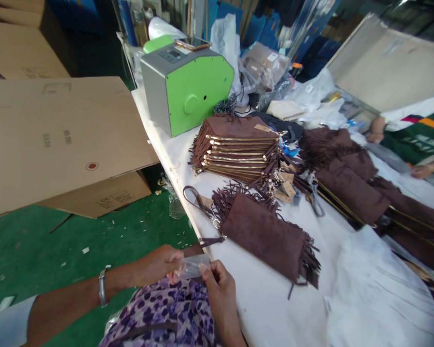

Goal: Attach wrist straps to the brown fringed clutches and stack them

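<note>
My left hand (159, 265) and my right hand (219, 282) meet at the table's near edge, both pinching a small clear plastic bag (192, 266) between the fingertips. Just beyond them a brown suede fringed pouch (267, 236) lies flat on the white table (275, 308), its wrist strap (197, 200) looped toward the edge. Farther back sits a neat stack of the same brown pouches (237, 147) with gold zippers. My lap shows purple patterned cloth (166, 313).
A green and grey machine (186, 84) stands at the table's far end with a phone (193, 44) on top. More brown pouches (350, 178) lie spread at right, near another person's arm (378, 127). Large cardboard boxes (58, 140) sit left on the green floor.
</note>
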`<act>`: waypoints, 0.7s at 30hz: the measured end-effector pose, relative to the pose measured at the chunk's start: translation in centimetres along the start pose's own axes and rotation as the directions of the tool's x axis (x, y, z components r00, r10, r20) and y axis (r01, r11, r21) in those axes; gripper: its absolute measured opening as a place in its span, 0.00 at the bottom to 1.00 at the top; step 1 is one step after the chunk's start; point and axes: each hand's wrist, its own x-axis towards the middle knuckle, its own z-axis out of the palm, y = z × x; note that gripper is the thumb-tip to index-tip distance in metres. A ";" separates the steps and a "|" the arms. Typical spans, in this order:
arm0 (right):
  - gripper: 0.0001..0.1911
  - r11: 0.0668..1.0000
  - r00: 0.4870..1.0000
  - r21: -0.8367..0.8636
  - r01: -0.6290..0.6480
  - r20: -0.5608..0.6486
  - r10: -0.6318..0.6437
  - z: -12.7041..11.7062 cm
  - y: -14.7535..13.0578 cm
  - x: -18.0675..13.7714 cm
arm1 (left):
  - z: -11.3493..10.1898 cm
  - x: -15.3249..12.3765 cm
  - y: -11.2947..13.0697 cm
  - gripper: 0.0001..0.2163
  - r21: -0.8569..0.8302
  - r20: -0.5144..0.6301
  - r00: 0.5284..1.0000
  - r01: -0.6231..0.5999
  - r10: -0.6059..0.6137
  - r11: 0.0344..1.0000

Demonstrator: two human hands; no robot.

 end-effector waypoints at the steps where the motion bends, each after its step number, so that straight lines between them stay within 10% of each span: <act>1: 0.19 0.999 1.000 -0.033 0.006 -0.001 -0.006 0.3 -0.1 0.1 | -0.3 -0.1 -0.1 0.24 -0.001 0.017 1.000 -0.012 0.012 1.000; 11: 0.10 0.871 0.967 -0.420 0.255 0.093 -0.238 -1.0 -2.0 2.8 | -0.8 2.4 -0.7 0.17 -0.202 -0.016 0.999 0.024 -0.028 0.979; 15: 0.18 0.466 0.808 -0.696 0.546 0.292 -0.511 -3.4 -3.1 5.1 | -1.4 2.9 -2.0 0.21 -0.224 -0.037 0.996 0.074 -0.085 0.972; 21: 0.17 0.072 0.696 -0.748 0.660 0.572 -0.435 -3.6 -4.5 7.4 | -2.1 3.1 -1.8 0.22 -0.251 -0.013 0.995 0.091 -0.097 0.964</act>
